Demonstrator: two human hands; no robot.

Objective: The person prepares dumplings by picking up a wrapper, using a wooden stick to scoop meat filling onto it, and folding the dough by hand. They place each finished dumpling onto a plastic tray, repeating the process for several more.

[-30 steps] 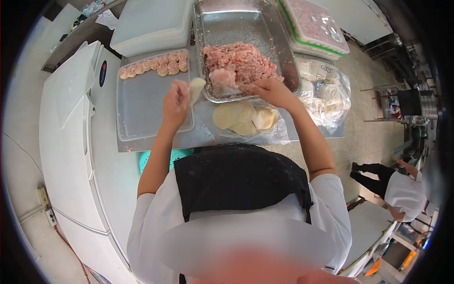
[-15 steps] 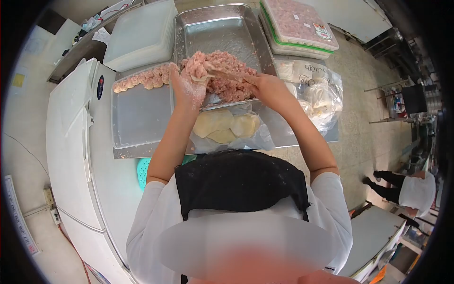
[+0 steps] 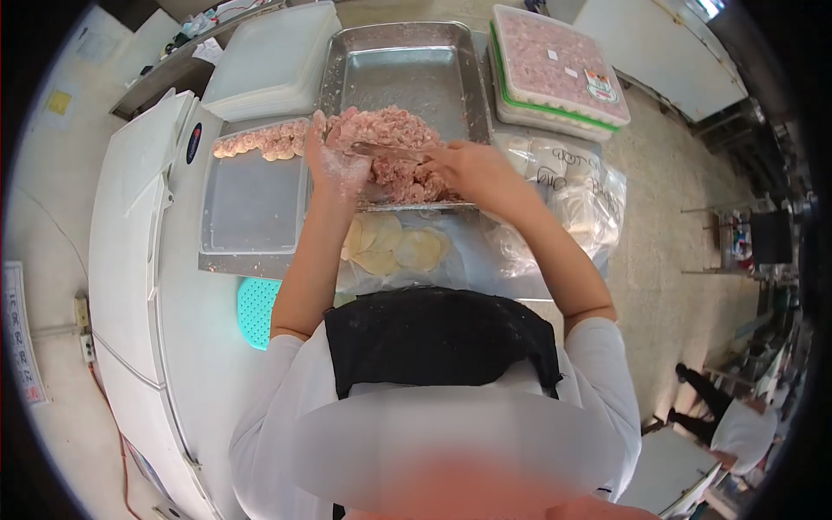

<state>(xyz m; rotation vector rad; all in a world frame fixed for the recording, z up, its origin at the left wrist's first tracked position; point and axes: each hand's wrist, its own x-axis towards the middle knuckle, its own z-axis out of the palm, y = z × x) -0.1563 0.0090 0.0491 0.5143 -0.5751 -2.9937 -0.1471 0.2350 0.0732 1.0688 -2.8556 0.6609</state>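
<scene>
My right hand (image 3: 472,176) grips a thin, flat filling spatula (image 3: 390,152) whose blade points left towards my other hand. Dusted with flour, my left hand (image 3: 336,165) is cupped at the left side of the meat, around a dumpling wrapper that is mostly hidden now. Pink minced meat (image 3: 394,128) is heaped in the near half of a deep metal tray (image 3: 477,87). Round pale dumpling wrappers (image 3: 420,250) lie overlapping on plastic in front of the tray. To the left, rows of filled dumplings (image 3: 260,141) line the far end of a clear plastic tray (image 3: 251,204).
Stacked lidded boxes (image 3: 273,65) stand at the back left. More full boxes (image 3: 563,74) are at the back right, with bagged wrappers (image 3: 563,191) nearer. A turquoise perforated stool (image 3: 260,312) is by the left elbow. Another person (image 3: 737,429) is at the far right.
The spatula blade has shifted left and down, closer to my left hand. The meat-filled wrapper that showed in my left hand is now largely hidden. The camera view has turned slightly.
</scene>
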